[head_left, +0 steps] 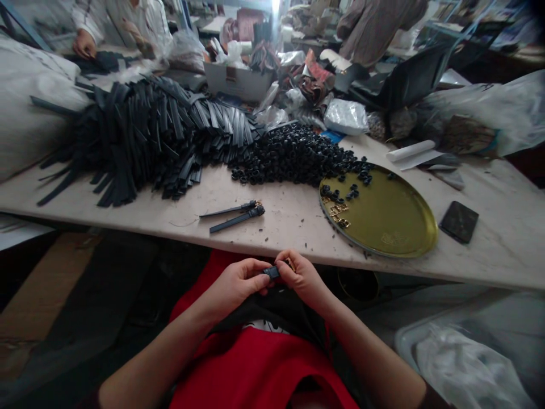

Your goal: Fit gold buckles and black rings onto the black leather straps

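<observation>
Just beyond my lap, both hands meet on a short black strap. My left hand pinches the strap between thumb and fingers. My right hand closes on its other end, where a bit of gold-coloured metal shows between the fingers; most of that piece is hidden. On the table in front lie two black straps with gold-coloured buckles. To the right, a round gold-coloured tray holds several gold-coloured buckles and small black loops at its left side.
A large heap of black strips covers the table's left, beside a pile of black loops. A dark phone-like slab lies right of the tray. Behind are a white box and plastic-wrapped bundles. Two people work across the table.
</observation>
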`<state>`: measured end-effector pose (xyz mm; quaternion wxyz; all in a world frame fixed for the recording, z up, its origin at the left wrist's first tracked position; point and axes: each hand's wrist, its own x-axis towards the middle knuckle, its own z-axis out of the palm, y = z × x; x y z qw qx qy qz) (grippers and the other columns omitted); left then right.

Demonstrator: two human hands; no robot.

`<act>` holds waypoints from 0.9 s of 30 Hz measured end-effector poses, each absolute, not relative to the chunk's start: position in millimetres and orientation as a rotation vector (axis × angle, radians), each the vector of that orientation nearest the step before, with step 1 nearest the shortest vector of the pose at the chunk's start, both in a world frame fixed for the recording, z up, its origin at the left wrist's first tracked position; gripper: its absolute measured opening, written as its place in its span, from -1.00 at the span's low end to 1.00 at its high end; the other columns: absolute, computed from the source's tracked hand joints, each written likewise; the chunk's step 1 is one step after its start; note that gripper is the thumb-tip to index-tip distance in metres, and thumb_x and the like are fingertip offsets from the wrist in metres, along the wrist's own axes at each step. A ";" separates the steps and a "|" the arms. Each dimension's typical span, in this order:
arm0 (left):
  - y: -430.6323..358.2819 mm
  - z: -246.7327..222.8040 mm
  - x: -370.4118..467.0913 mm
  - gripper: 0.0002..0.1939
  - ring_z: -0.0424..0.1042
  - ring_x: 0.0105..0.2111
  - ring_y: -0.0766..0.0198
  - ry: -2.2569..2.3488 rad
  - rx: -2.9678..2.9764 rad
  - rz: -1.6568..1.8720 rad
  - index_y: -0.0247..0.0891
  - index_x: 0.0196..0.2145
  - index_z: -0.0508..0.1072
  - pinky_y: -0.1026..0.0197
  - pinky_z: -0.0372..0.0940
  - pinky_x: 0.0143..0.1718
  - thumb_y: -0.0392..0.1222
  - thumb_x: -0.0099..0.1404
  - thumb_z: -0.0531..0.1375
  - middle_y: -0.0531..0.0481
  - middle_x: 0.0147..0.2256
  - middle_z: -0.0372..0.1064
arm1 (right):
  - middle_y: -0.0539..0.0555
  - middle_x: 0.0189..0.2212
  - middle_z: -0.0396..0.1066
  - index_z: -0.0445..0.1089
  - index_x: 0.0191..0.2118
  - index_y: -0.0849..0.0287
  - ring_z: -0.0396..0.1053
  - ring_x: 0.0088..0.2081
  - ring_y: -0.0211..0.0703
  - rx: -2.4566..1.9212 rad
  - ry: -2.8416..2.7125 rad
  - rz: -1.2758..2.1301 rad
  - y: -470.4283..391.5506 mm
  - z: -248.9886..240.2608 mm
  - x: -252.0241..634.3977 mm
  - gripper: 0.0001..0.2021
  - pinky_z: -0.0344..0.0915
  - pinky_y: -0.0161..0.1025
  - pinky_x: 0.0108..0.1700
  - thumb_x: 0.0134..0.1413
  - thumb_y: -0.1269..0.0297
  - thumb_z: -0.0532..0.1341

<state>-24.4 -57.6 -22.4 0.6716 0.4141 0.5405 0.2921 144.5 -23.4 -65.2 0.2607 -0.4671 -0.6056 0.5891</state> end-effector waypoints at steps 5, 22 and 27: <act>-69.4 -26.3 -24.5 -0.66 0.38 -0.43 0.34 1.230 0.903 0.640 -0.36 -0.18 0.38 0.27 0.26 -0.36 -0.15 0.08 0.19 -0.06 -0.32 0.43 | -0.11 -0.59 0.18 0.21 -0.35 0.13 0.08 -0.55 -0.34 -1.236 -1.865 1.485 -37.8 -54.4 147.2 -0.89 0.01 -0.37 -0.50 0.01 0.23 0.12; -73.2 -6.1 -44.1 -0.71 0.27 -0.59 0.35 1.176 1.347 0.372 -0.31 -0.42 0.37 0.34 0.15 -0.56 -0.08 0.23 -0.03 0.06 -0.56 0.30 | 0.03 -0.40 0.35 0.17 -0.17 0.13 0.31 -0.37 -0.23 -0.930 -2.018 1.495 -53.2 -49.1 123.1 -0.81 0.18 -0.29 -0.34 0.19 0.20 -0.09; -23.6 -3.0 -67.3 -0.66 0.32 -0.49 0.27 1.509 1.693 0.520 -0.26 -0.42 0.39 0.29 0.14 -0.48 0.04 0.21 -0.01 0.01 -0.50 0.37 | 0.03 -0.46 0.33 0.20 -0.23 0.16 0.25 -0.47 -0.24 -1.105 -1.873 1.233 4.5 -44.1 89.2 -0.76 0.14 -0.29 -0.45 0.16 0.13 -0.06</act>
